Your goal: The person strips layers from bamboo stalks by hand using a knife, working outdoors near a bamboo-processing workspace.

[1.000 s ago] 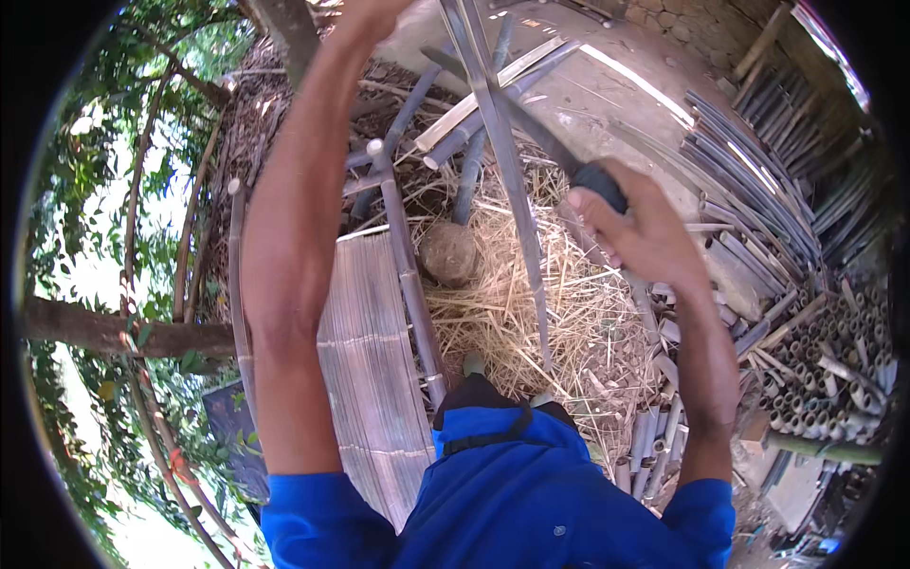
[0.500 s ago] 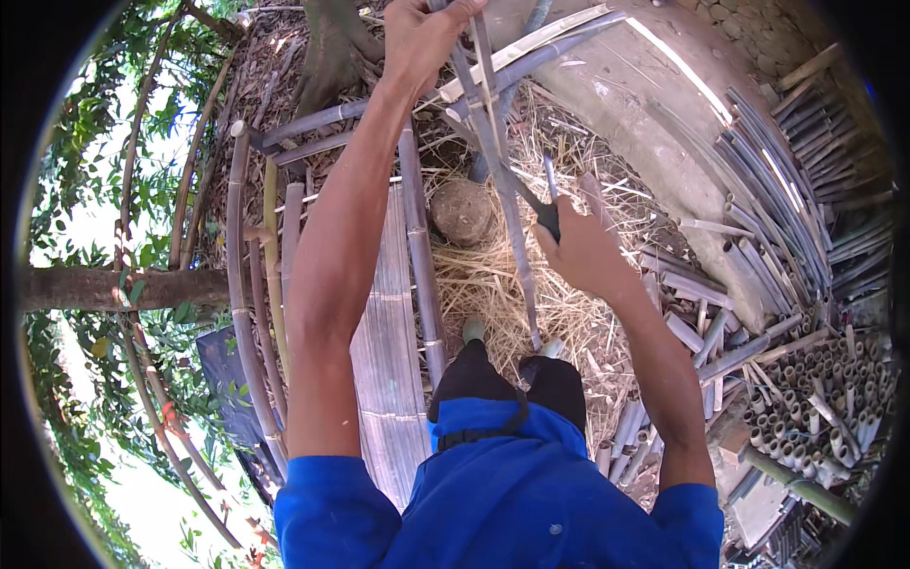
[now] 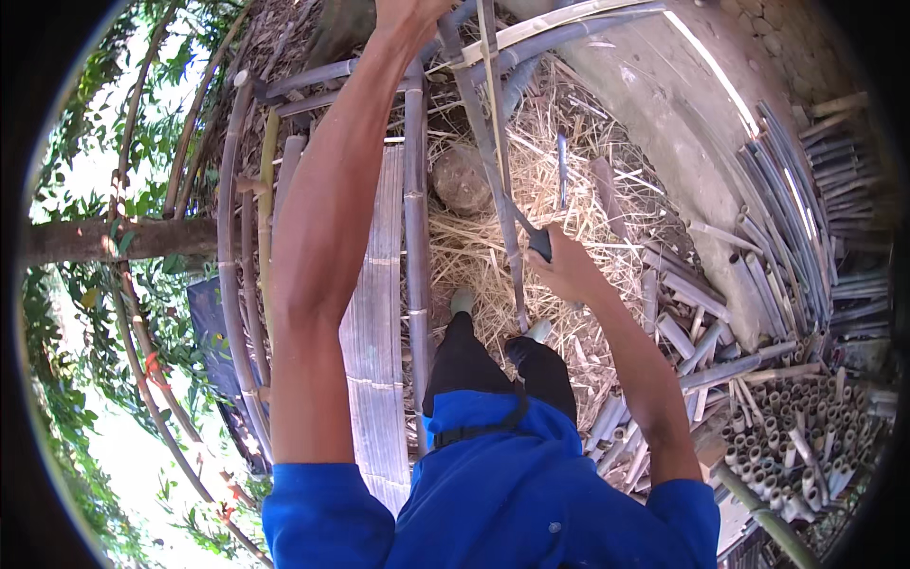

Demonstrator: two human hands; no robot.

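Note:
A long bamboo piece (image 3: 513, 270) stands tilted in front of me, its lower end by my right foot. Its upper part is parted into two lengths, with a thin bamboo strip (image 3: 492, 95) on the right. My left hand (image 3: 406, 13) is high at the top edge, closed on the upper end, its fingers mostly cut off by the picture. My right hand (image 3: 569, 270) is wrapped round the dark handle of a knife (image 3: 539, 243). The blade slants up and left, against the bamboo where the lengths part; how deep it sits is hidden.
Left of my legs is a slatted bamboo bench (image 3: 374, 332) with a pole frame (image 3: 415, 218). A round wooden stump (image 3: 461, 178) stands amid pale shavings (image 3: 474, 256). Cut bamboo tubes (image 3: 787, 436) are stacked at right, near bundled poles (image 3: 787, 199). Another blade-like strip (image 3: 562, 171) lies on the shavings.
My right hand and the knife have moved down along the bamboo, toward me and slightly left. My left hand has risen farther toward the top edge. The view has shifted a little.

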